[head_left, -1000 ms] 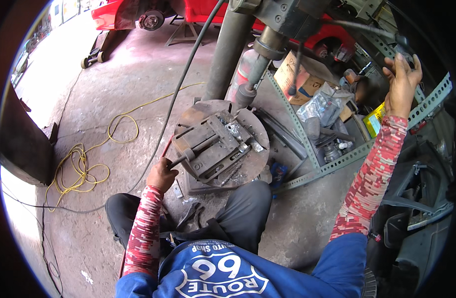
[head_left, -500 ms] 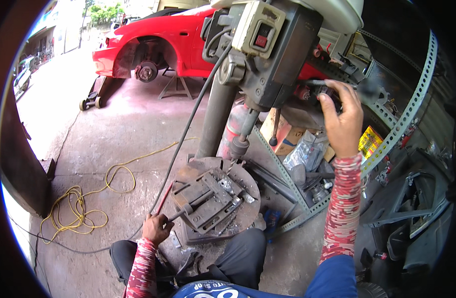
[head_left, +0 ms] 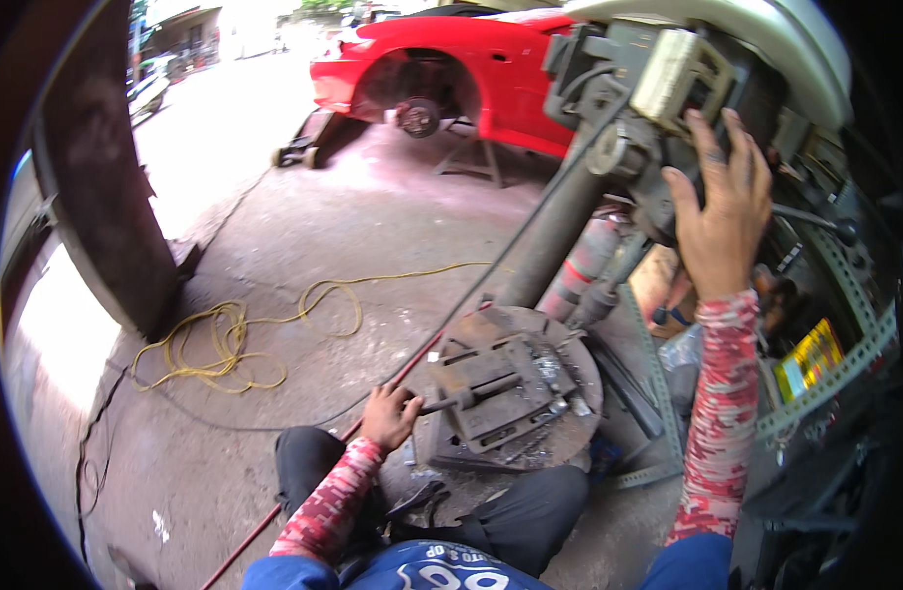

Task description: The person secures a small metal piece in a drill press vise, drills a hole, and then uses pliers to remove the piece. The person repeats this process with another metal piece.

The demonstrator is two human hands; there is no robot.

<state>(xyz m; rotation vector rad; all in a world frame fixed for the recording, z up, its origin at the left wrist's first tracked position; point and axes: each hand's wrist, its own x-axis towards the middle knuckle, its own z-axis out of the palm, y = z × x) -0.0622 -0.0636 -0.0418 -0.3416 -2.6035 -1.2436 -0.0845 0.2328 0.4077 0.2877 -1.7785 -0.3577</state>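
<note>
Grey metal vise [head_left: 500, 393] just right of left fingers [head_left: 406, 401]

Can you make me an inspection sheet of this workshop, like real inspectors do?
Surface: round metal table, littered with silvery bits.
Job's things: vise on the table, drill press above.
Left hand: at the outer end of the vise screw; grip unclear.
Right hand: open, near the cream switch box; contact unclear.
Clutter: yellow packet among mixed items at right.
Cables: black cable running down from the press; yellow cord loosely looped on the floor.
Surroundings: red car, propped up, front hub without its wheel.
</note>
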